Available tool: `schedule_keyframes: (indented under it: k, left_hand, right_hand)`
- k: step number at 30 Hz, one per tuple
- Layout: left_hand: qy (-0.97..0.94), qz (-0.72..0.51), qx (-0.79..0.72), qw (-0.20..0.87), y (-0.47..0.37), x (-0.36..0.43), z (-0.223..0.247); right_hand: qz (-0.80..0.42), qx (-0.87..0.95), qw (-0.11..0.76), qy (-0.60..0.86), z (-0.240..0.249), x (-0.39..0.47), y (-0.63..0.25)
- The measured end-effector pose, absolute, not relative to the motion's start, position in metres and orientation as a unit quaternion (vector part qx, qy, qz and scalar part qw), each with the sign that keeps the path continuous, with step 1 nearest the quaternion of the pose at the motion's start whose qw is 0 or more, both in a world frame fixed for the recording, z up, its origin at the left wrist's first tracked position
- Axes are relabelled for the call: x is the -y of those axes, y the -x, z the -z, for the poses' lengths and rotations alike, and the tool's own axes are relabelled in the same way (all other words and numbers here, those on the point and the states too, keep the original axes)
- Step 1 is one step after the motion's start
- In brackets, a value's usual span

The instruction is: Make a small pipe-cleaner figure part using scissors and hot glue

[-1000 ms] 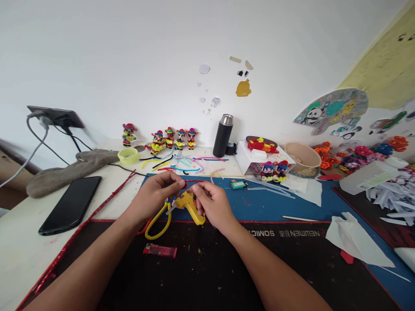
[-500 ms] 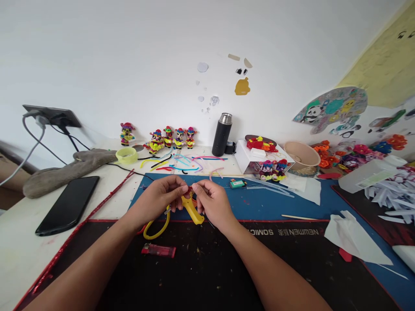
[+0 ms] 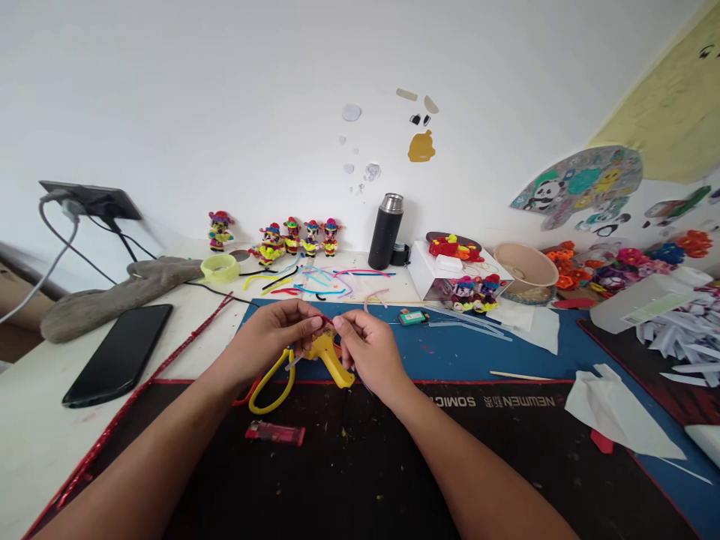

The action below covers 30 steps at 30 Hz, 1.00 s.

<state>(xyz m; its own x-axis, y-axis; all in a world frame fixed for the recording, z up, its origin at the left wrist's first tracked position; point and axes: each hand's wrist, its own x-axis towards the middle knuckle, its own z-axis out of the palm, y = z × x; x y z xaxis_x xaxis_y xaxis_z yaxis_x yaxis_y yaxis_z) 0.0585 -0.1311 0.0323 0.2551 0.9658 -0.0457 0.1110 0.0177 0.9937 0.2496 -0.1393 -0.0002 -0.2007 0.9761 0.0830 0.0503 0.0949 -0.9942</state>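
Note:
My left hand (image 3: 286,330) and my right hand (image 3: 365,345) meet above the blue mat (image 3: 461,356), thumbs and forefingers pinched. Between their fingertips is a small red piece (image 3: 327,322), partly covered by the fingers. Just beneath them lies a yellow glue gun (image 3: 336,369), its upper part hidden by my hands. Scissors with yellow handles (image 3: 273,390) rest below my left hand, and a red lighter (image 3: 275,433) lies nearer on the black mat (image 3: 315,487).
Red tinsel stems (image 3: 169,360) and a phone (image 3: 118,354) lie left. Behind are small figures (image 3: 272,244), coloured stems (image 3: 320,281), a black flask (image 3: 385,232) and a white box (image 3: 421,274). White paper (image 3: 619,416) lies right.
My fingertips have moved slightly apart, showing more of the red piece between them. More of the glue gun shows below. The view has shifted slightly.

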Motion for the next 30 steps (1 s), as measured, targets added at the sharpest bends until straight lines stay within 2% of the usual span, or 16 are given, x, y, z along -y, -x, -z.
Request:
schedule_keyframes:
  k: [20,30]
  left_hand:
    - [-0.579,-0.421,-0.464,0.523,-0.05,0.126,-0.027]
    - [-0.598,-0.395,-0.473,0.513,-0.048,0.127,-0.035]
  right_hand:
    - [-0.518,0.587,0.452,0.427,-0.001,0.141,-0.249]
    - [-0.519,0.586,0.451,0.429,0.0,0.142,-0.248]
